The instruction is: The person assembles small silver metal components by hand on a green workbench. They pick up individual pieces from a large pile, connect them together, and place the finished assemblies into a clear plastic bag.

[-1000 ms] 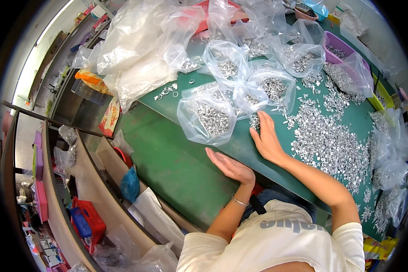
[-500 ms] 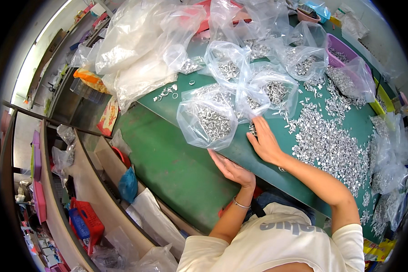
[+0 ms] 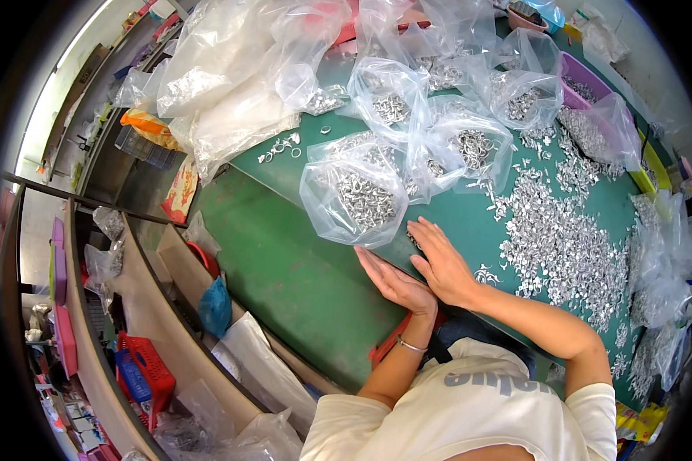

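My left hand (image 3: 396, 283) is cupped just below the table's near edge, palm up, with its fingers stretched out. Over that edge my right hand (image 3: 446, 265) rests on the green tabletop (image 3: 469, 223), fingers extended and thumb apart. A few small silvery pieces (image 3: 414, 240) show beside its fingers, mostly hidden by them. Beyond my hands, a clear plastic bag (image 3: 354, 192) of silver metal rings stands open at the table's edge. More open bags stand behind it, among them one with rings (image 3: 475, 147) inside.
A wide heap of small silver metal parts (image 3: 565, 246) covers the right of the table. A purple basket (image 3: 573, 96) stands at the far right. Large clear plastic bags (image 3: 231, 84) lie at the far left. Shelves with a red basket (image 3: 148, 380) line the left side.
My right hand has slid nearer along the tabletop to the edge, close above my left hand. My left hand stays almost in place. Small pieces beside my right wrist now show.
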The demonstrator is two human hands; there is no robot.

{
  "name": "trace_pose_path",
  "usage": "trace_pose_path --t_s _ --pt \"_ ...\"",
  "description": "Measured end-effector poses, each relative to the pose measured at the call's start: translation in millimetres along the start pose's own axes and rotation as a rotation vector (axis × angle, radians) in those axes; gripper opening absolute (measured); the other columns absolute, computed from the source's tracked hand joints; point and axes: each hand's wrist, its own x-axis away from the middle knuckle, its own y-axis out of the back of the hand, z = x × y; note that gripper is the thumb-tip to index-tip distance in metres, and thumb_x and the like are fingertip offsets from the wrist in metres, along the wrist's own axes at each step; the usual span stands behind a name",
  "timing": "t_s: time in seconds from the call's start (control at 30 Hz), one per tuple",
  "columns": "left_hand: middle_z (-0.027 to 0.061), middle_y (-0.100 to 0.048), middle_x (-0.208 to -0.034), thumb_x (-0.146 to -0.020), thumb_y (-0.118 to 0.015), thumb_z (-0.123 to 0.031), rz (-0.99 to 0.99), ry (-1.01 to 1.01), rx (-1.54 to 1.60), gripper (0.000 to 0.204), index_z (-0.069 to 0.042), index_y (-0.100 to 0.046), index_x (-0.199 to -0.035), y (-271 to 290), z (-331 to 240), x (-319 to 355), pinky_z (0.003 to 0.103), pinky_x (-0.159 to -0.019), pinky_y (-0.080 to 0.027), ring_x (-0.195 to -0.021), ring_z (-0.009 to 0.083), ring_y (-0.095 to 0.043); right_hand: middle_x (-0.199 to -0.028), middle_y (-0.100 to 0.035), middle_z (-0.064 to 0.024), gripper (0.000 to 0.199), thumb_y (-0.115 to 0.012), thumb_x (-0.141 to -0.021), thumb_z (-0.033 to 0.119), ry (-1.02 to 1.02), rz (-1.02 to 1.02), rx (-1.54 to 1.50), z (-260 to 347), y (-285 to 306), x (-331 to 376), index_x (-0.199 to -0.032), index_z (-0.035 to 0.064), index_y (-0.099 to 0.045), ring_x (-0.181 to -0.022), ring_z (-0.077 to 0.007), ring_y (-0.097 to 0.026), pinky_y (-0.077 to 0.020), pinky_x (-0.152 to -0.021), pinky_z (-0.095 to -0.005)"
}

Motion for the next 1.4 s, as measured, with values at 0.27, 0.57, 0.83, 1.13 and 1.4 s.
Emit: trace_pose_path --t_s 0.27,0.57,0.83,1.13,1.4 --pt "0.0181 -0.024 -0.147 -0.099 -0.031 -0.022 0.061 0.117 0.275 0.049 0.005 -0.026 -0.139 21.5 20.8 24.5 0.037 -0.114 -0.016 -0.138 0.0259 -0.021 -0.117 -0.055 -0.0226 0.036 -0.043 -0.093 0.022 0.181 -0.03 -0.308 23.6 -22.9 2.8 -0.115 -0.0042 -0.053 -0.115 -0.0409 -0.048 -0.0359 -0.1 -0.0437" --pt "0.014 -0.031 -0.144 -0.099 -0.033 -0.024 -0.075 0.302 0.386 0.045 0.001 -0.033 -0.137 28.8 9.7 6.6 0.036 -0.112 -0.021 -0.135 0.0223 -0.027 -0.109 -0.06 -0.0164 0.034 -0.04 -0.096 0.024 0.029 -0.046 -0.554 49.7 -28.6 -6.5 -0.111 -0.0013 -0.058 -0.099 -0.0272 -0.057 -0.0435 -0.089 -0.0338" --pt "0.0081 -0.041 -0.137 -0.099 -0.037 -0.026 -0.035 0.454 0.87 0.04 -0.004 -0.042 -0.132 40.5 2.6 -9.7 0.033 -0.109 -0.028 -0.13 0.0174 -0.036 -0.112 -0.061 -0.0125 0.039 -0.035 -0.101 0.026 -0.277 0.127 -1.152 32.5 -44.6 -12.2 -0.103 -0.0021 -0.062 -0.105 -0.0171 -0.054 -0.0397 -0.095 -0.0306" --pt "0.0053 -0.056 -0.113 -0.096 -0.047 -0.013 0.644 0.33 -0.159 0.025 0.001 -0.052 -0.116 23.9 -83.8 19.8 0.025 -0.093 -0.04 -0.108 0.0096 -0.05 -0.109 -0.059 -0.0114 0.037 -0.038 -0.1 0.028 -0.202 -0.328 -1.23 68.3 -13.4 28.2 -0.109 -0.0025 -0.056 -0.107 -0.0177 -0.052 -0.0372 -0.097 -0.0327" --pt "0.0173 -0.053 -0.114 -0.096 -0.036 -0.008 -0.012 1.228 0.857 0.027 0.005 -0.047 -0.118 -96.7 -29.1 -55.7 0.044 -0.099 -0.045 -0.107 0.0305 -0.055 -0.105 -0.054 -0.0061 0.025 -0.044 -0.096 0.014 -0.208 -0.768 -0.897 30.8 65.6 23.0 -0.117 0.0002 -0.048 -0.098 -0.0145 -0.052 -0.0414 -0.086 -0.0284"
